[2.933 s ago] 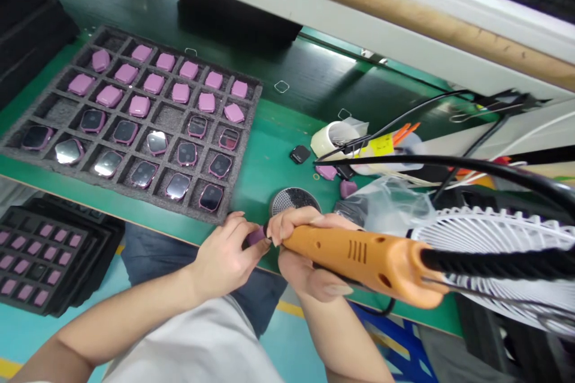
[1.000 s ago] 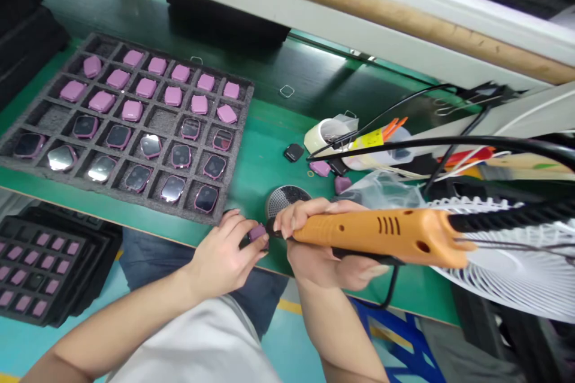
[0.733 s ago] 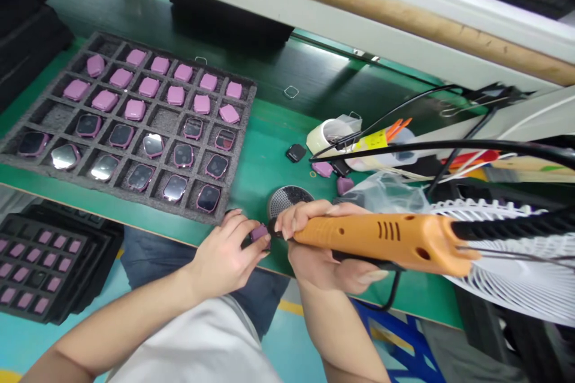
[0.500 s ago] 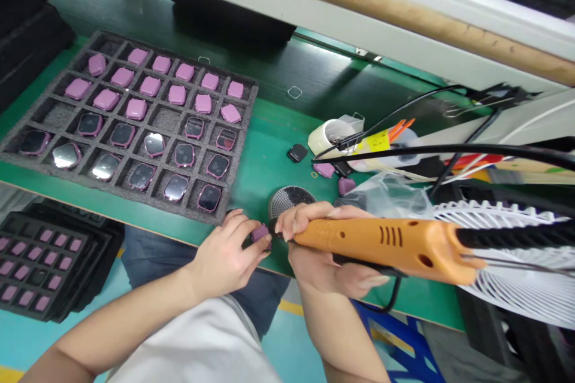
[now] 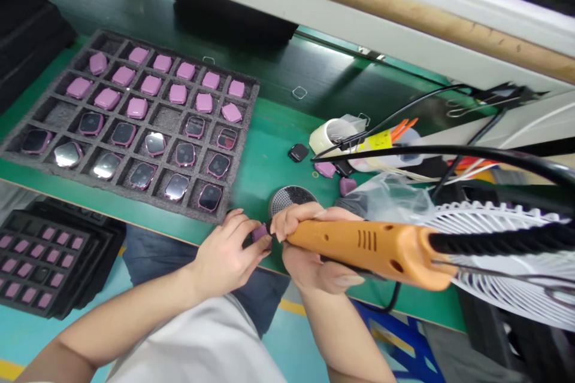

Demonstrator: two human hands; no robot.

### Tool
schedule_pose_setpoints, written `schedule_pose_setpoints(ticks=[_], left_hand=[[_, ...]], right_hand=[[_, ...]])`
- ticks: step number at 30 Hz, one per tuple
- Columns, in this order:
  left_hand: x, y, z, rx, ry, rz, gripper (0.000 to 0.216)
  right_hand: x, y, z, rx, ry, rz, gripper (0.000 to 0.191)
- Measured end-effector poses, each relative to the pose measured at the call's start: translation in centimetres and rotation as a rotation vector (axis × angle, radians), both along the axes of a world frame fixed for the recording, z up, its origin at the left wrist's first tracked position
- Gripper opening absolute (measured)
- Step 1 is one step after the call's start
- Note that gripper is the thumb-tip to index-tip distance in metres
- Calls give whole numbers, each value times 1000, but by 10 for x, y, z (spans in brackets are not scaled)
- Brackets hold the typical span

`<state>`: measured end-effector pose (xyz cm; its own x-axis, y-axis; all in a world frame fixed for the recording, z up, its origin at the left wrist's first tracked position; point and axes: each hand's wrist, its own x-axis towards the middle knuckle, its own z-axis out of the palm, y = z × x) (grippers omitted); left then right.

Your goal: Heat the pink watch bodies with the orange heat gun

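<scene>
My left hand [image 5: 224, 254] pinches a small pink watch case [image 5: 259, 232] at the near edge of the green bench [image 5: 265, 155]. My right hand [image 5: 309, 245] is wrapped round the front of an orange electric screwdriver [image 5: 368, 248], whose tip meets the pink case. The driver's black cable [image 5: 494, 242] runs off to the right. A round perforated metal dish [image 5: 291, 196] sits just behind my fingers.
A grey foam tray [image 5: 135, 122] at the left holds several pink watch cases, back rows face down, front rows screen up. Below the bench at the left are black trays [image 5: 40, 257]. A tape roll [image 5: 332, 134], loose pink parts [image 5: 326, 169], a plastic bag and a white fan grille [image 5: 503, 263] lie right.
The orange screwdriver has wobbled slightly, its rear end tilting up and then back down. Both hands stay at the pink case by the bench edge.
</scene>
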<state>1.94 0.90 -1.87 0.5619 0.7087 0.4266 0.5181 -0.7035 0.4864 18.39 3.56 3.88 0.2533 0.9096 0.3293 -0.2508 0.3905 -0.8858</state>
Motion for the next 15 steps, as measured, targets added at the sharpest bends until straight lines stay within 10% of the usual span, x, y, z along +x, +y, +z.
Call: schedule_pose_setpoints(ticks=[15], left_hand=[[-1, 2, 3, -58, -16, -1, 24]], right_hand=[[22, 12, 0, 101, 85, -66, 58]])
